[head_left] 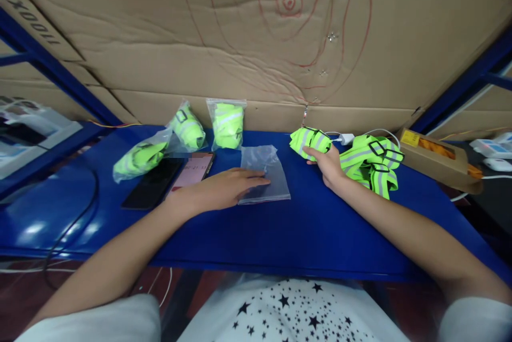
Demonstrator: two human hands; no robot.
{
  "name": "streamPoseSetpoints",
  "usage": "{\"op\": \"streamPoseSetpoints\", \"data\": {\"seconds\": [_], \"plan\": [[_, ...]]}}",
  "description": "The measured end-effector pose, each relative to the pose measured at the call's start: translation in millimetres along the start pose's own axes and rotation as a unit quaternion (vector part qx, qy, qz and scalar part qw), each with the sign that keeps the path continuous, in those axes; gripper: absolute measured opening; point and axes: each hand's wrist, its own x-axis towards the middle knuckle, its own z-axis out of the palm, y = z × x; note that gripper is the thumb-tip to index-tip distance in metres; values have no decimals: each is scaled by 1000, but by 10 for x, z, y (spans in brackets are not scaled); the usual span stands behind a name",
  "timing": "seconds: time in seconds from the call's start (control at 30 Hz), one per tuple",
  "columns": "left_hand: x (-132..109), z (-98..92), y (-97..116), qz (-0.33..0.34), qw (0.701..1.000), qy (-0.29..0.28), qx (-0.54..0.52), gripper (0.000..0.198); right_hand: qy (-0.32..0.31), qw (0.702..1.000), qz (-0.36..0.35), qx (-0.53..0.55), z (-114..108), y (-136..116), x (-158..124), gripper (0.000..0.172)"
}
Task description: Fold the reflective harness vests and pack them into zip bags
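Observation:
My right hand point(326, 163) grips a folded neon-yellow reflective strap bundle point(307, 142) with grey stripes, just above the blue table. Under the fingers of my left hand point(232, 187) lies a flat clear plastic zip bag point(270, 174); the fingers are stretched out and rest on it. To the right of my right hand, a loose heap of reflective straps point(372, 158) with black buckles is spread on the table. Three bagged strap bundles stand or lie at the back left: one upright bag point(228, 124), one leaning bag point(188, 126), one lying bag point(142, 159).
Two phones lie left of my left hand: a dark phone point(150, 184) and a phone with a lit pink screen point(194, 168). An open cardboard box point(436, 163) with orange contents sits at the right. A white charger point(344, 139) lies behind the straps, before the cardboard wall point(160, 64).

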Motion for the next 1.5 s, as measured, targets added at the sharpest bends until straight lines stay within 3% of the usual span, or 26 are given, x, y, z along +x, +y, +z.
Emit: {"op": "streamPoseSetpoints", "data": {"seconds": [0.1,0.2,0.3,0.4,0.5,0.6,0.73,0.83,1.0,1.23,1.5], "plan": [[58,3,116,-27,999,14,-24,46,-6,1000,-1,-5,0,-7,-2,68],[75,-109,252,23,993,-3,-115,33,-10,1000,-2,-9,0,-17,-10,70],[18,-201,286,84,979,-65,-177,54,-16,1000,-3,-15,0,-20,-18,71],[-53,-153,202,60,982,-97,-150,83,-24,1000,-5,-20,1,-14,-20,71],[-50,-22,152,-7,992,-53,-118,80,-30,999,-8,-26,2,-7,-22,72],[29,68,231,-58,997,-21,-56,71,-35,999,-7,-31,2,-3,-22,72],[135,101,351,-38,999,-8,11,61,-37,999,-5,-40,1,-4,-20,72],[167,110,326,-28,999,6,24,56,-48,998,-7,-40,10,-26,-40,73],[174,158,186,-109,992,40,57,49,-114,993,2,-7,51,-102,-145,69],[241,272,76,-151,986,69,-17,34,-160,987,21,24,77,-130,-216,67],[244,163,134,-133,984,58,-105,21,-193,980,49,30,58,-145,-209,58]]}}
